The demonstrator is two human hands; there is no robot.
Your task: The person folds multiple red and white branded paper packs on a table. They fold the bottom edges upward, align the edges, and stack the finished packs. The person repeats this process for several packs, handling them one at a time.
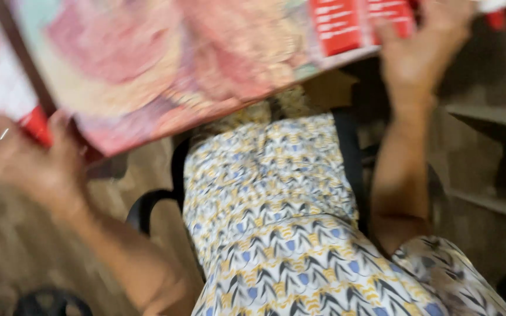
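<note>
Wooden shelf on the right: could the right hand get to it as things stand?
Probably not freely. The right hand is pressed against the edge of the large pink-and-red printed flat box, which the left hand also grips. The wooden shelf lies close beside that arm, but the hand is occupied.

Patterned yellow-blue-white dress (276,216), short sleeves

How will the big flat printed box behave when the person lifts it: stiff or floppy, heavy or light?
The printed box is probably stiff: its long edge stays straight between the left hand and right hand. It seems fairly light, since it is held raised by its ends. Its wide shape may tip easily. Blur hides finer detail.
</note>
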